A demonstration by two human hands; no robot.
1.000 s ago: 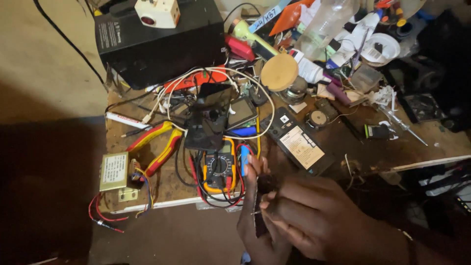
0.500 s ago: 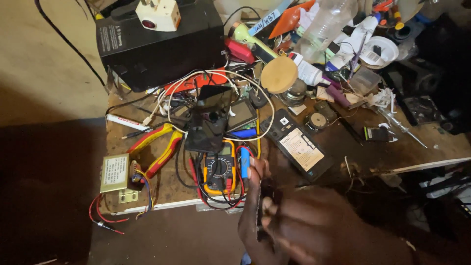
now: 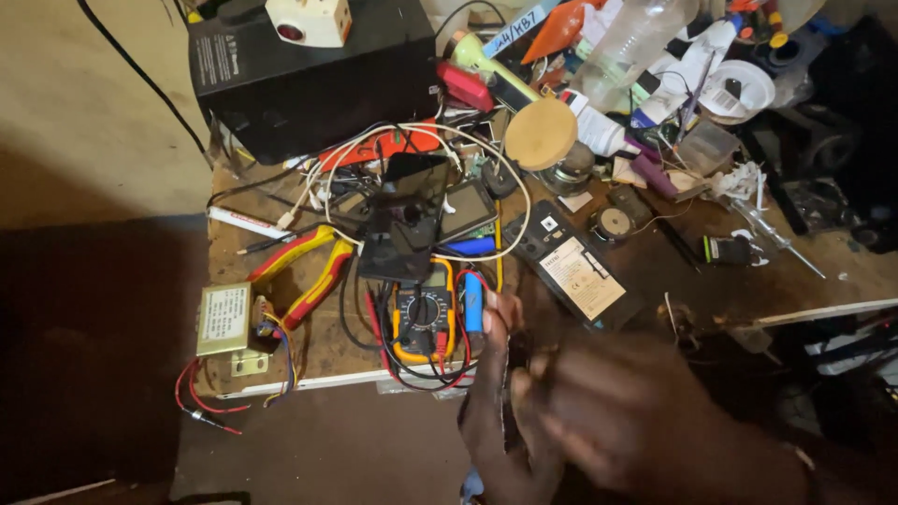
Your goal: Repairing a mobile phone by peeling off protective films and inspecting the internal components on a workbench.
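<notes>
Multimeter: yellow-orange casing around a black dial face, with red and black leads; cylindrical battery cell: blue. Pliers: red handles edged in yellow. Power unit: black, topped by a cream adapter with a red button.

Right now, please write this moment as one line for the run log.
left hand: holds small dark object, unclear | right hand: blurred, over left | nearby: multimeter, blue cell
</notes>
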